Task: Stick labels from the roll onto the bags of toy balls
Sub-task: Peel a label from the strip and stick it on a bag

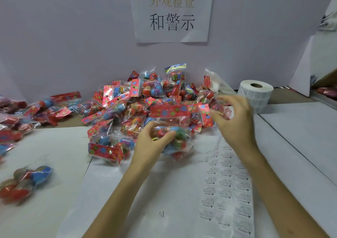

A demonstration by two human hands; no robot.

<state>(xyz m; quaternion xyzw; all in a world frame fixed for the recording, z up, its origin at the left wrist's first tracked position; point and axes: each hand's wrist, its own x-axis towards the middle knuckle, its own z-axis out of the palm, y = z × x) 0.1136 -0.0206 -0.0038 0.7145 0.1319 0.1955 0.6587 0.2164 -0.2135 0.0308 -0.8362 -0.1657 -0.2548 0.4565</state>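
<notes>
My left hand (151, 143) grips a clear bag of toy balls (175, 126) with a red flowered header card, held just above the table in front of the pile. Hovering at the bag's right edge, my right hand (235, 117) has its fingers loosely curled and blurred; whether it holds a label I cannot tell. A strip of printed labels (226, 186) runs from under my right forearm down the table. The white label roll (255, 95) stands at the back right, behind my right hand.
A big pile of bagged balls (145, 99) fills the middle back of the table. More bags (23, 113) lie along the left edge, and one bag (23, 183) lies apart at the near left. A paper sign (171, 11) hangs on the back wall.
</notes>
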